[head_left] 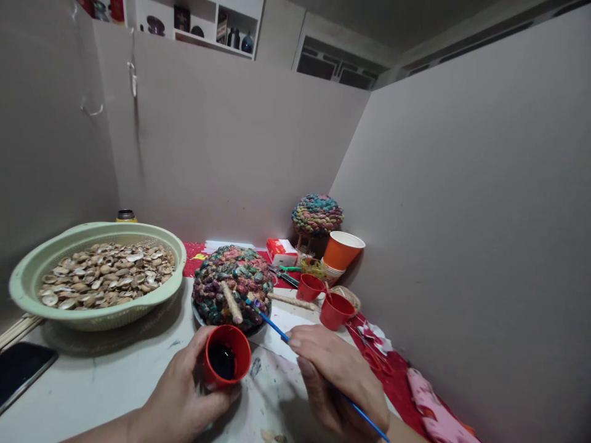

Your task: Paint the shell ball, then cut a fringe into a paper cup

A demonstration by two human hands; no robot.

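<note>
Nearest to us, in front of the shell-covered dome point(242, 271), we had the grip of our left hand point(180, 381) wrapped around a red cup point(246, 363) with dark liquid in it. In front of the dome and to its right, the grip of our right hand point(344, 369) was pinched on a blue paintbrush point(272, 326), whose tip lay at the dome's front right; we could not tell whether it touched. Well to the left of the dome we had a dark phone point(23, 372) on the counter point(111, 369). The dome itself sat in a grey dish point(197, 315), its shells green, purple and pink, with a pale stick point(231, 303) at its front and another stick point(293, 301) beside its right edge. Left of the dome we saw a green basket point(96, 319) of shells; right of it, two more red cups point(335, 317). Behind the dome and to its right were a red-and-white box point(281, 252), an orange cup point(341, 252) and a second multicoloured dome point(317, 215)
</note>
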